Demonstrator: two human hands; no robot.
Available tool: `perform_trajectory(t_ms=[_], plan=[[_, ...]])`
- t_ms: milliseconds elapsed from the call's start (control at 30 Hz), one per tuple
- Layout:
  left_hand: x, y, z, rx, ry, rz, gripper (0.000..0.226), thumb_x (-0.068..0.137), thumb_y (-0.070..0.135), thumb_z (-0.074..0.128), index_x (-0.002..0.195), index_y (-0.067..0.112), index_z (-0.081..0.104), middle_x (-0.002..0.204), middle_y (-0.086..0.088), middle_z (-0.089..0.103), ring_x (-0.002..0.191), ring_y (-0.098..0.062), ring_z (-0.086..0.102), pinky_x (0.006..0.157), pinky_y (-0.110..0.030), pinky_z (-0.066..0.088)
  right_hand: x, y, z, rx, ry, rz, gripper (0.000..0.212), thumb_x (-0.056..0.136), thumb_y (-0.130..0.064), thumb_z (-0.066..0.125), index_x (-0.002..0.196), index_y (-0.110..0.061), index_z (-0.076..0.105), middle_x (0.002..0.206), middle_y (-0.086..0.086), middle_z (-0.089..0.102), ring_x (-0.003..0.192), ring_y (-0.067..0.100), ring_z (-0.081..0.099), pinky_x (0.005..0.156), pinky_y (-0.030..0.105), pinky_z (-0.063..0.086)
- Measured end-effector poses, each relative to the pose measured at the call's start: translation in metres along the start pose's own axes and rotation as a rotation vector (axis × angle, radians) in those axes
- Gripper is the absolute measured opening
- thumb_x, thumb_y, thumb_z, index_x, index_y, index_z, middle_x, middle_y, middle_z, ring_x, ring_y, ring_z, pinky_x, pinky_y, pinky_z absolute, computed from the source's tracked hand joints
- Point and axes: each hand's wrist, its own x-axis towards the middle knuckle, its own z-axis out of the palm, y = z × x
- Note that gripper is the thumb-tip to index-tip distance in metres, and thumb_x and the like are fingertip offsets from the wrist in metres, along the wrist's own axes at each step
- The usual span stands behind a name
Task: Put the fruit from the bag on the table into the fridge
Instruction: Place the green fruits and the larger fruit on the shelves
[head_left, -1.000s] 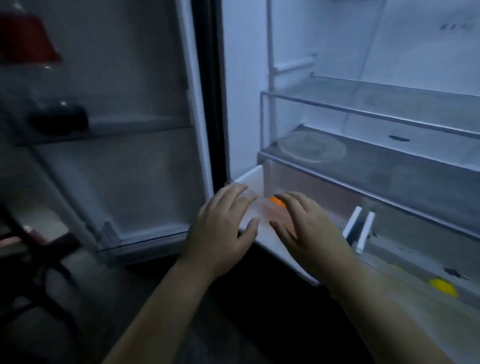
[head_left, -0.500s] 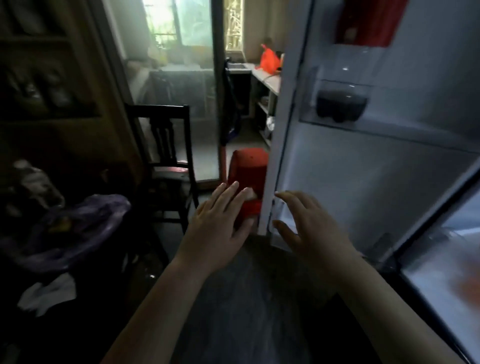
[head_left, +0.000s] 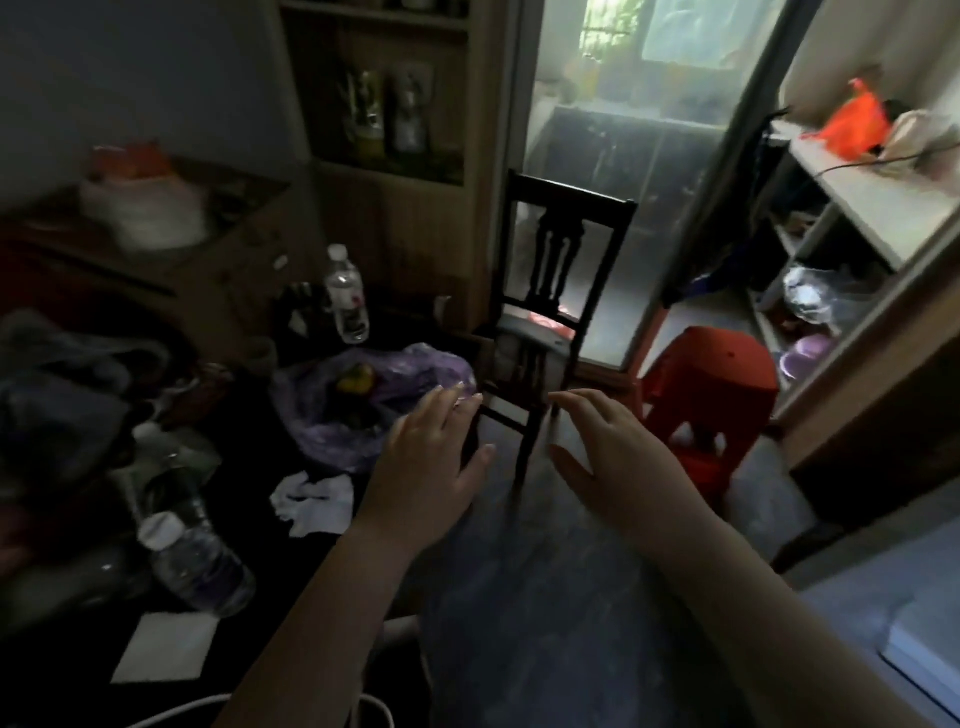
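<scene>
While both bare hands hover palm-down over the dim floor, the left hand (head_left: 431, 457) holds its fingers straight and spread, its grip wide and empty, and the right hand (head_left: 618, 457) has its fingers slightly bent, its grip just as wide and empty. Just beyond the left grip and a little to its left, a crumpled translucent purple plastic bag (head_left: 363, 410) lies on the dark tabletop (head_left: 244, 483). The fingertips come near the bag's right edge, though whether they touch it cannot be told. Inside the bag, farther from the left grip, sits a yellow-green piece of fruit (head_left: 356, 383); darker shapes under it are too dim to name. Beyond the bag stands an upright clear plastic water bottle with a white cap (head_left: 347, 296). Left of the left wrist lies a crumpled white tissue (head_left: 311, 501), and farther left and nearer the person a second clear plastic bottle (head_left: 197, 561) lies tilted beside a flat white square of paper (head_left: 166, 647). Between the two grips and beyond them stands a dark wooden chair with a slatted back (head_left: 561, 260). Just beyond the right grip, to its right, is a red plastic stool (head_left: 711, 374).
</scene>
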Motion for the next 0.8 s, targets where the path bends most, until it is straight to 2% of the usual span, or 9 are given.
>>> perform_trajectory(t_ms=[200,367,567,700,800], plan=[[-0.006,-0.065,0.010,0.022,0.000,-0.181,0.066,0.088,0.053,0.026,0.141,0.015,0.040,0.148,-0.005,0.038,0.138,-0.023,0.031,0.107,-0.042,0.034,0.057,-0.015,0.051,0.044,-0.070,-0.133,0.049,0.091,-0.032,0.057,0.136,-0.018,0.045,0.135,-0.002,0.048,0.124,0.018,0.046,0.093,0.022,0.037],[-0.010,-0.102,0.028,0.024,-0.030,-0.352,0.060,0.094,0.048,0.035,0.146,0.019,0.030,0.152,-0.002,0.031,0.142,-0.018,0.023,0.112,-0.037,0.027,0.103,-0.016,0.093,0.080,-0.179,-0.215,0.052,0.093,-0.033,0.053,0.140,-0.016,0.040,0.141,-0.001,0.044,0.129,0.020,0.041,0.100,0.029,0.037],[0.000,-0.132,0.056,0.018,-0.070,-0.501,0.059,0.097,0.044,0.040,0.149,0.021,0.023,0.154,0.002,0.025,0.142,-0.014,0.020,0.113,-0.034,0.026,0.166,-0.003,0.144,0.138,-0.259,-0.335,0.048,0.090,-0.028,0.059,0.134,-0.010,0.049,0.132,0.004,0.054,0.123,0.023,0.050,0.096,0.032,0.042],[0.023,-0.148,0.080,0.007,-0.084,-0.582,0.056,0.098,0.040,0.040,0.148,0.018,0.028,0.152,0.002,0.030,0.140,-0.014,0.024,0.112,-0.031,0.026,0.212,0.009,0.180,0.178,-0.356,-0.400,0.048,0.092,-0.026,0.056,0.136,-0.012,0.046,0.134,0.004,0.052,0.124,0.023,0.048,0.096,0.033,0.042],[0.045,-0.167,0.099,-0.052,-0.087,-0.656,0.051,0.098,0.037,0.040,0.145,0.019,0.032,0.148,0.002,0.036,0.137,-0.013,0.030,0.109,-0.033,0.031,0.242,0.018,0.209,0.215,-0.420,-0.415,0.044,0.094,-0.026,0.053,0.136,-0.015,0.046,0.133,0.003,0.052,0.121,0.023,0.050,0.094,0.035,0.044]])
